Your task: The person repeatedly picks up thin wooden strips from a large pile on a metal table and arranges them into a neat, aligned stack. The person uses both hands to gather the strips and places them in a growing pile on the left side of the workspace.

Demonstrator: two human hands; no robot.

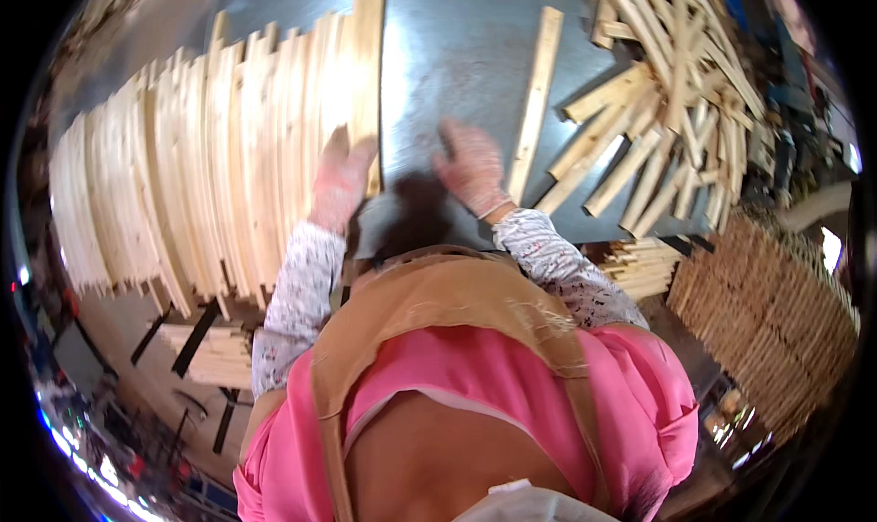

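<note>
Both hands wear what look like thin, pale gloves, with patterned sleeve covers on the forearms. My left hand (343, 179) rests at the right edge of a row of wooden strips (228, 138), thumb and fingers apart. It touches the near part of a longer wooden strip (368, 56) that lies along that edge. Over the metal tabletop (457, 47), my right hand (473, 164) is open with nothing in it. Just right of it, apart from the fingers, lies a single wooden strip (535, 102).
A jumbled pile of wooden strips (681, 74) covers the table's right side. Beyond the table's near edge at right stands a large stack of wooden pieces (767, 312). More strips (639, 266) lie below that edge, and others (215, 350) sit on dark supports at lower left.
</note>
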